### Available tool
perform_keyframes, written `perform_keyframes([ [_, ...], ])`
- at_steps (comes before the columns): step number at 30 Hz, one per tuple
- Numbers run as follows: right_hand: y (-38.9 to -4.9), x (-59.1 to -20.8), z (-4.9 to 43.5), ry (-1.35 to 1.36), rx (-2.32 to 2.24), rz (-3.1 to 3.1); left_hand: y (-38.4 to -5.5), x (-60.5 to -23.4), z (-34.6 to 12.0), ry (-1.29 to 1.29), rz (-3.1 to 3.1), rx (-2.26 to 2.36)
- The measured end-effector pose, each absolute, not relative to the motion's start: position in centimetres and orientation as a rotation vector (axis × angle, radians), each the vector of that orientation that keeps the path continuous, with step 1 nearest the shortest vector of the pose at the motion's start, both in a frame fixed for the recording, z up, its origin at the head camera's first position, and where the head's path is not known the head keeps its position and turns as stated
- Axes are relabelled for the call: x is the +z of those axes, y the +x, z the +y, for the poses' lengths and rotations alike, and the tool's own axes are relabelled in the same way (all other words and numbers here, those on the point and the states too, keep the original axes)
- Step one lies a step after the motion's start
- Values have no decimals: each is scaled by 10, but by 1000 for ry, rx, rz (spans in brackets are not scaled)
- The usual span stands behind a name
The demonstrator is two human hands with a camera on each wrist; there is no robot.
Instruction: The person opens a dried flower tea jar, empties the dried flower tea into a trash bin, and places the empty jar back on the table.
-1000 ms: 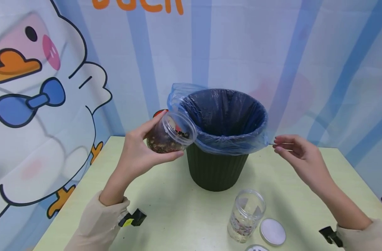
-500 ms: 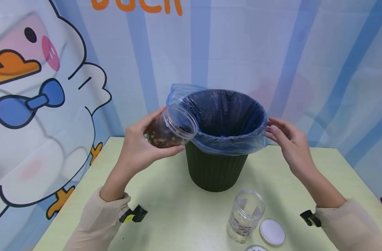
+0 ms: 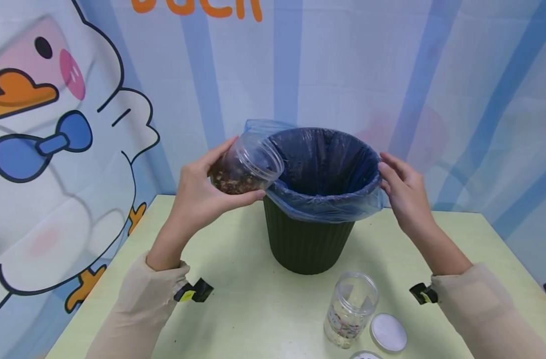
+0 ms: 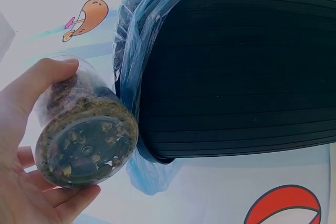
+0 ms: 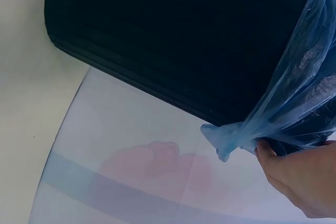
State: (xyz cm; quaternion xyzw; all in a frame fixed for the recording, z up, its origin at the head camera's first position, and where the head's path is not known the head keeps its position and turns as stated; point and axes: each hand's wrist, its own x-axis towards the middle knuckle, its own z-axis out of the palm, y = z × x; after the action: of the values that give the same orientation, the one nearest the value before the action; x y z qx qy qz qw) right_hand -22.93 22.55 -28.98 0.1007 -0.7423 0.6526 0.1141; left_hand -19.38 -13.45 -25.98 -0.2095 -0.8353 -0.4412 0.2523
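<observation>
My left hand (image 3: 199, 194) grips a clear plastic jar (image 3: 243, 172) around its side. The jar is uncapped and tilted, its mouth facing right beside the left rim of the black trash can (image 3: 309, 244). Dark, speckled bits lie along its lower side, and its round base (image 4: 86, 142) faces the left wrist view. A blue trash bag (image 3: 331, 208) lines the can and folds over its rim. At the can's right rim, my right hand (image 3: 407, 197) holds the edge through the bag, thumb (image 5: 265, 153) against the plastic; its other fingers are partly hidden.
A second clear jar (image 3: 350, 314), with a printed label and a little residue at the bottom, stands uncapped in front of the can. Beside it lies a white lid (image 3: 388, 332); another lid (image 3: 365, 355) is cut off at the bottom edge. A printed cloth backdrop (image 3: 340, 65) hangs behind the table.
My right hand has moved left and up onto the can's bagged rim. The jar in my left hand has risen slightly, with its mouth right at the rim.
</observation>
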Motion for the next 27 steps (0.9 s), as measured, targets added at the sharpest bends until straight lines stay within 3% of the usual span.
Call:
perform_keyframes([
  [27, -255, -285, 201, 81, 2013, -2028, -204, -243, -124, -593, -2269, -1110],
])
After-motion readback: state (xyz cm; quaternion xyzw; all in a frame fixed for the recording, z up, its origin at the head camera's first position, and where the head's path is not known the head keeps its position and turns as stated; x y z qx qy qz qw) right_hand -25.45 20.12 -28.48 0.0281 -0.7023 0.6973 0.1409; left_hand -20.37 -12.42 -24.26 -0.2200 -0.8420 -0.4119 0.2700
